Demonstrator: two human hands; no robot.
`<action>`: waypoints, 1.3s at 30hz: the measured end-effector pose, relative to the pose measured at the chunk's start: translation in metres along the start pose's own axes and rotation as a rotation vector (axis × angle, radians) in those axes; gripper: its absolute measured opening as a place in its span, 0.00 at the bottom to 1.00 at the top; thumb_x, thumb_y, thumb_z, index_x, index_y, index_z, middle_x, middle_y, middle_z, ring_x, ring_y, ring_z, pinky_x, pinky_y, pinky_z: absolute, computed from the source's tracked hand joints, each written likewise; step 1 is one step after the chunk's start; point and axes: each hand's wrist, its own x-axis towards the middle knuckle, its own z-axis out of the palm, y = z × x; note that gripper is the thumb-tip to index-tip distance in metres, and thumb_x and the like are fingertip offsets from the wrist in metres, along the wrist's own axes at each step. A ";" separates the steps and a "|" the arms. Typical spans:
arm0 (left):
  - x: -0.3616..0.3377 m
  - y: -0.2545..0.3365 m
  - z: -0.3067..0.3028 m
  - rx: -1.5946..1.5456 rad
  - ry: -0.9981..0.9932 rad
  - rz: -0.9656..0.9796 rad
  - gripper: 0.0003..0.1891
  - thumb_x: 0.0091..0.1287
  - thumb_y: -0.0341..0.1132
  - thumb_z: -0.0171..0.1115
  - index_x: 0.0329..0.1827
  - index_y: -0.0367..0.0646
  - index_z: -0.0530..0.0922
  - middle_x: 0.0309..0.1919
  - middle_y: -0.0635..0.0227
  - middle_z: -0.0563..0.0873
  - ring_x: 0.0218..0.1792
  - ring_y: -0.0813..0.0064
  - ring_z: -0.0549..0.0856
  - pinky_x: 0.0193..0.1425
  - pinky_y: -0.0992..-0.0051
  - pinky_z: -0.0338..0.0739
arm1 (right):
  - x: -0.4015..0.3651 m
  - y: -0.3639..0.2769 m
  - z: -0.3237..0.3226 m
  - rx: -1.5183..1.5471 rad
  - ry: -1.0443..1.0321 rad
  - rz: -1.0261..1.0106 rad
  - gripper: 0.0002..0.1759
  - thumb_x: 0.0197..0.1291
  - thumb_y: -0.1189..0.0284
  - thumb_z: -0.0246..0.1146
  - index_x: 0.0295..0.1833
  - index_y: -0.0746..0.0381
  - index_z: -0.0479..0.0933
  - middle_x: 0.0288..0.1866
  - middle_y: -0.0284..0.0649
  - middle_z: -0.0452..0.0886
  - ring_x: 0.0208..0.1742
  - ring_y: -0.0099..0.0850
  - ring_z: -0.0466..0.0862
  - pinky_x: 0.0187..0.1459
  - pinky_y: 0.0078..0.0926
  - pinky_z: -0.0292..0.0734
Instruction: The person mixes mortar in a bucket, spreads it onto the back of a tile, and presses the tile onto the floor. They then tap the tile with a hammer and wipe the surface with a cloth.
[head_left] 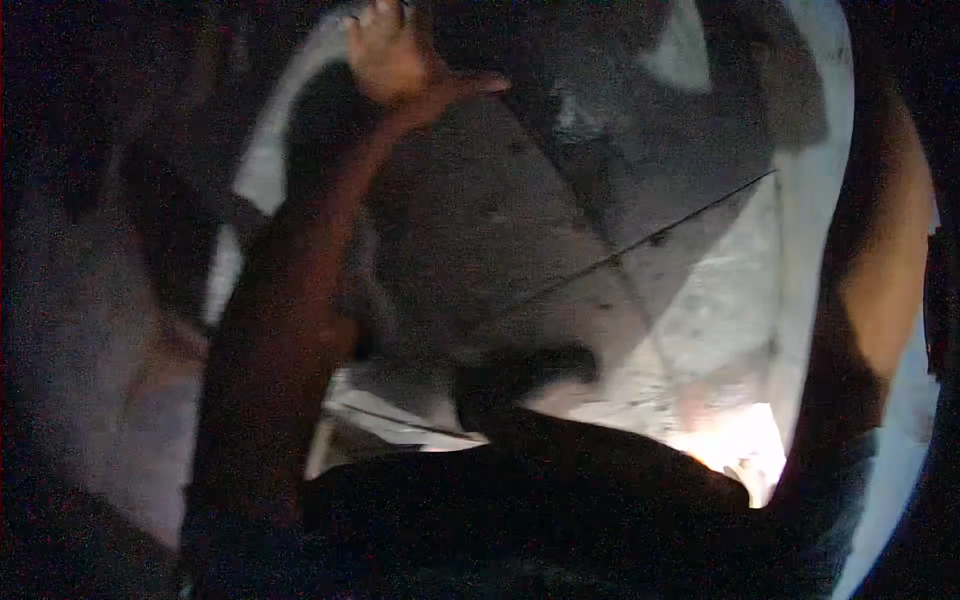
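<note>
My left arm reaches up from the lower left, mostly in shadow. At its end my left hand (395, 60) is open near the top edge, with the thumb stretched out to the right and the fingertips close to the frame's edge. It shows nothing in its grasp and lies over dark surroundings, beside a pale curved band (265, 165). Along the right side runs my right arm (885, 240), partly lit; its hand is not visible.
Below lies a tiled floor (500, 230) with dark joints, largely in shadow. A bright patch of light (735, 440) falls on the floor at lower right. A dark rounded shape (525, 380) stands near the bottom middle. A pale strip (815, 200) curves along the right.
</note>
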 end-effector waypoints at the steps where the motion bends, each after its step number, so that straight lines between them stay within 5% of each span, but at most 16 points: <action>1: -0.003 0.002 -0.002 -0.015 -0.027 -0.054 0.69 0.31 0.77 0.68 0.77 0.49 0.53 0.69 0.37 0.61 0.71 0.38 0.58 0.70 0.38 0.54 | 0.004 0.000 0.001 -0.013 -0.056 -0.030 0.20 0.67 0.60 0.56 0.54 0.66 0.69 0.49 0.50 0.76 0.49 0.42 0.78 0.51 0.42 0.74; 5: 0.000 0.001 -0.005 -0.094 -0.084 -0.173 0.69 0.31 0.75 0.69 0.77 0.49 0.53 0.69 0.38 0.60 0.71 0.38 0.58 0.70 0.38 0.53 | 0.017 0.006 -0.006 -0.098 -0.209 -0.078 0.19 0.66 0.61 0.57 0.51 0.66 0.69 0.45 0.49 0.78 0.46 0.42 0.79 0.48 0.43 0.76; 10: -0.001 0.006 0.003 -0.129 -0.045 -0.196 0.68 0.31 0.74 0.70 0.77 0.48 0.53 0.70 0.38 0.60 0.72 0.38 0.57 0.70 0.38 0.53 | -0.007 0.024 0.006 -0.159 -0.096 -0.050 0.17 0.65 0.62 0.59 0.47 0.67 0.70 0.41 0.48 0.79 0.43 0.42 0.81 0.45 0.44 0.78; 14: -0.005 0.006 0.003 -0.147 -0.023 -0.218 0.68 0.31 0.72 0.71 0.77 0.48 0.53 0.70 0.39 0.59 0.72 0.39 0.57 0.71 0.38 0.52 | -0.038 0.035 0.038 0.162 0.050 0.008 0.16 0.63 0.63 0.61 0.44 0.67 0.71 0.37 0.48 0.80 0.40 0.42 0.82 0.43 0.45 0.79; 16: -0.005 0.003 0.001 -0.157 -0.022 -0.229 0.68 0.31 0.72 0.71 0.77 0.48 0.53 0.70 0.39 0.59 0.72 0.39 0.57 0.71 0.38 0.52 | -0.026 0.017 0.038 -0.152 0.081 -0.157 0.15 0.63 0.63 0.60 0.41 0.66 0.71 0.36 0.48 0.80 0.37 0.42 0.82 0.40 0.46 0.80; 18: -0.008 0.004 0.000 -0.169 -0.028 -0.237 0.67 0.31 0.71 0.71 0.77 0.48 0.53 0.70 0.39 0.59 0.72 0.39 0.57 0.71 0.38 0.52 | -0.009 0.007 0.020 0.558 0.048 0.188 0.19 0.56 0.77 0.65 0.52 0.70 0.69 0.39 0.44 0.78 0.38 0.35 0.80 0.47 0.41 0.81; 19: -0.009 0.005 0.000 -0.177 -0.029 -0.243 0.67 0.31 0.71 0.72 0.77 0.48 0.53 0.71 0.39 0.59 0.72 0.39 0.57 0.71 0.38 0.51 | -0.010 0.022 0.019 -0.317 -0.208 -0.120 0.22 0.53 0.79 0.65 0.54 0.71 0.68 0.39 0.45 0.79 0.38 0.34 0.80 0.48 0.42 0.81; 20: -0.011 0.006 0.001 -0.179 -0.036 -0.248 0.67 0.31 0.70 0.72 0.77 0.48 0.53 0.71 0.40 0.59 0.72 0.39 0.57 0.71 0.38 0.51 | -0.011 0.036 0.017 -1.122 -0.171 -0.575 0.25 0.51 0.81 0.65 0.56 0.71 0.66 0.39 0.45 0.79 0.38 0.34 0.81 0.49 0.42 0.81; 21: -0.010 0.003 -0.001 -0.178 -0.037 -0.257 0.67 0.31 0.70 0.72 0.77 0.48 0.53 0.71 0.40 0.59 0.72 0.39 0.57 0.71 0.38 0.51 | -0.026 0.032 0.038 -0.339 -0.040 -0.226 0.26 0.51 0.80 0.66 0.57 0.71 0.66 0.40 0.45 0.80 0.37 0.33 0.81 0.49 0.39 0.81; 24: -0.008 0.006 0.002 -0.181 -0.041 -0.262 0.67 0.31 0.69 0.72 0.77 0.48 0.53 0.71 0.40 0.58 0.72 0.40 0.57 0.71 0.38 0.51 | -0.025 0.032 0.042 0.359 0.095 0.163 0.28 0.52 0.76 0.68 0.58 0.68 0.68 0.44 0.45 0.82 0.33 0.33 0.82 0.48 0.35 0.80; 27: -0.005 0.009 0.004 -0.185 -0.045 -0.262 0.67 0.31 0.68 0.73 0.77 0.48 0.53 0.71 0.40 0.58 0.72 0.40 0.57 0.71 0.38 0.51 | -0.019 0.000 0.044 -0.210 0.005 0.119 0.28 0.52 0.74 0.68 0.59 0.66 0.69 0.47 0.45 0.83 0.34 0.35 0.82 0.45 0.35 0.79; 28: -0.005 0.009 0.004 -0.184 -0.045 -0.264 0.67 0.31 0.68 0.73 0.77 0.48 0.53 0.71 0.40 0.58 0.72 0.40 0.56 0.71 0.38 0.50 | -0.019 -0.005 0.045 -0.362 -0.066 -0.038 0.22 0.57 0.66 0.64 0.53 0.66 0.70 0.44 0.45 0.81 0.39 0.36 0.82 0.50 0.41 0.78; 31: -0.004 0.011 0.003 -0.185 -0.046 -0.271 0.67 0.31 0.67 0.74 0.77 0.48 0.53 0.71 0.41 0.58 0.72 0.40 0.56 0.72 0.39 0.50 | -0.032 0.022 0.053 -0.574 0.043 -0.339 0.27 0.60 0.59 0.65 0.56 0.69 0.71 0.37 0.37 0.81 0.39 0.33 0.82 0.54 0.36 0.77; 33: -0.003 0.012 0.001 -0.187 -0.048 -0.266 0.66 0.31 0.66 0.74 0.77 0.48 0.53 0.72 0.41 0.57 0.73 0.40 0.56 0.72 0.39 0.50 | -0.030 0.015 0.054 -0.641 -0.015 -0.401 0.27 0.61 0.60 0.64 0.58 0.69 0.70 0.36 0.35 0.82 0.38 0.33 0.82 0.54 0.36 0.76; 37: -0.002 0.009 0.001 -0.182 -0.054 -0.269 0.66 0.31 0.65 0.75 0.76 0.47 0.53 0.72 0.42 0.57 0.73 0.41 0.56 0.72 0.39 0.49 | -0.035 0.015 0.078 -0.199 0.109 -0.137 0.27 0.61 0.59 0.64 0.57 0.67 0.73 0.37 0.39 0.84 0.39 0.34 0.83 0.54 0.37 0.75; 39: -0.001 0.009 0.000 -0.181 -0.051 -0.267 0.66 0.31 0.64 0.75 0.76 0.47 0.53 0.72 0.42 0.57 0.73 0.41 0.56 0.72 0.39 0.49 | -0.026 0.011 0.063 -0.474 0.031 -0.337 0.23 0.59 0.63 0.66 0.54 0.66 0.74 0.36 0.40 0.84 0.38 0.34 0.83 0.53 0.36 0.76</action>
